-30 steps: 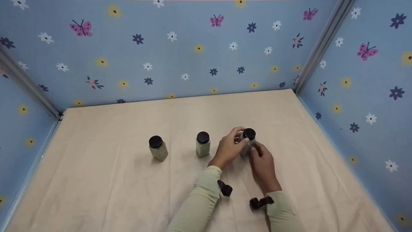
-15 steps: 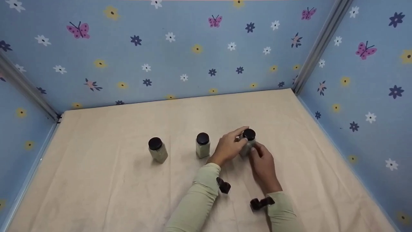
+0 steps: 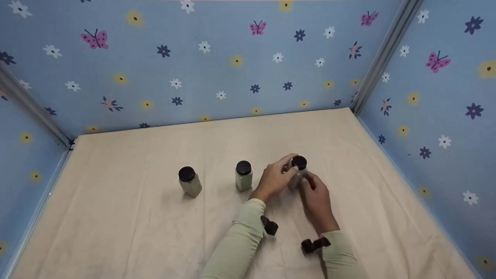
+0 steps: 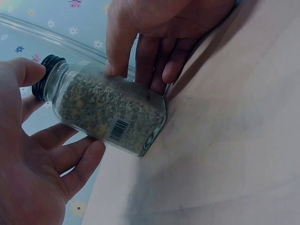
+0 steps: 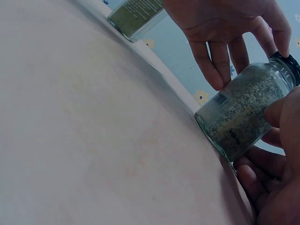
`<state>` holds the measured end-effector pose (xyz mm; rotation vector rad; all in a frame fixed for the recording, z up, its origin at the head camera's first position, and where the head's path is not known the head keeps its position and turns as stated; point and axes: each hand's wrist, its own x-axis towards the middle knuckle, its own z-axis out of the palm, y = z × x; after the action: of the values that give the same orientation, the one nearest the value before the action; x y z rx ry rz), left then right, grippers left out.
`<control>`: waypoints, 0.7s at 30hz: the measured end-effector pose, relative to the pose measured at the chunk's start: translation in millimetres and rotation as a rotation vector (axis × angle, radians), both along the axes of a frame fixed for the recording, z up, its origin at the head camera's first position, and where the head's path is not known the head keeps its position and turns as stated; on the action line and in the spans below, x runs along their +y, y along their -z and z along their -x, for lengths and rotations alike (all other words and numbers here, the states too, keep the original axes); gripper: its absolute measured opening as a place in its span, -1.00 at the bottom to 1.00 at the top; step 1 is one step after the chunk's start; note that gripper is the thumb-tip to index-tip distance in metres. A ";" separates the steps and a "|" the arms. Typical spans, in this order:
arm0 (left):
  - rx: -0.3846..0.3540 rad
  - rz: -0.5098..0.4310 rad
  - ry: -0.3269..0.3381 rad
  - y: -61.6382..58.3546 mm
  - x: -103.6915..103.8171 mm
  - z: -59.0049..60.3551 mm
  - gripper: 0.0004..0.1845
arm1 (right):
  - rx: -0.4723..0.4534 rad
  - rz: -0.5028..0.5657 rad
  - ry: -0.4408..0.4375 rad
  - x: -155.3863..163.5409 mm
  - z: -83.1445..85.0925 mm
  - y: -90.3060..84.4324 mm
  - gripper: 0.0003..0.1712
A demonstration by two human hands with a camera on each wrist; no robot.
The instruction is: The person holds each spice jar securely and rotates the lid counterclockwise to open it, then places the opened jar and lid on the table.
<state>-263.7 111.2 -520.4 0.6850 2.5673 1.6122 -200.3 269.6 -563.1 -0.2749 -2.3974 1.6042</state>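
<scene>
A square glass spice jar with a black lid and flaky dried green herbs inside stands on the cloth at the right of the row. My left hand pinches it around the lid, thumb on the near side, as the left wrist view shows; the other fingers spread beside the glass. From the right, my right hand holds the lower body of the jar between thumb and fingers. A small barcode label shows on the glass. In the right wrist view the jar's base rests on the cloth.
Two similar black-lidded jars stand to the left: a middle jar with pale green contents and a left jar with brownish-green contents. Cream cloth covers the table. Blue patterned walls close in the back and sides.
The head view has shifted slightly. Both hands stay at the same jar, with the left fingers moving a little around the lid; the other jars stay put.
</scene>
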 end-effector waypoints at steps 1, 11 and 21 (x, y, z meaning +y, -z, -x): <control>0.001 -0.005 -0.001 0.5 -0.7 -0.2 -0.53 | -0.006 -0.003 -0.002 -0.2 0.3 0.6 -0.53; -0.002 -0.030 0.018 5.1 1.0 -2.2 -0.52 | -0.026 -0.008 0.010 3.0 0.7 3.6 -0.52; -0.002 -0.030 0.034 4.5 -3.0 -1.4 -0.52 | -0.004 -0.017 -0.002 1.1 0.3 1.5 -0.52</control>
<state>-262.3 108.2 -524.9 0.7250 2.5207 1.6431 -200.6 270.6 -564.6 -0.2724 -2.4141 1.5844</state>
